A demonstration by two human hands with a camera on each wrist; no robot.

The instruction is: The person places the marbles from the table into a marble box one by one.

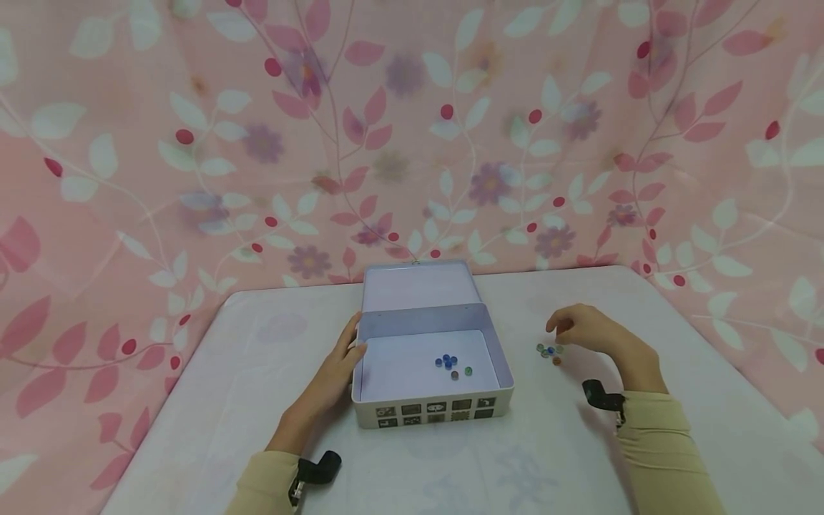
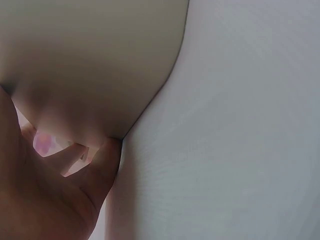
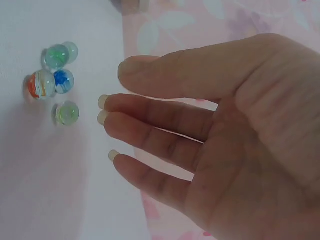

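A pale metal box (image 1: 433, 415) stands with its hinged lid (image 1: 420, 286) tipped back. At the box's left side, my left hand (image 1: 335, 372) grips the wall, its thumb at the rim. The left wrist view shows this hand (image 2: 55, 195) close against the box's outer wall (image 2: 100, 60). On the box floor lie several glass marbles, among them a blue marble (image 1: 447, 358) and a green marble (image 1: 468, 371). My right hand (image 1: 589, 330) hovers above more marbles on the table. Its fingers (image 3: 150, 137) are loosely bent, holding nothing visible, beside a blue marble (image 3: 63, 81) and an orange-streaked marble (image 3: 41, 85).
A white cloth (image 1: 450, 465) covers the table. Behind it hangs a pink floral curtain (image 1: 412, 143). Each wrist carries a black camera, one on the left (image 1: 320, 468) and one on the right (image 1: 601, 395).
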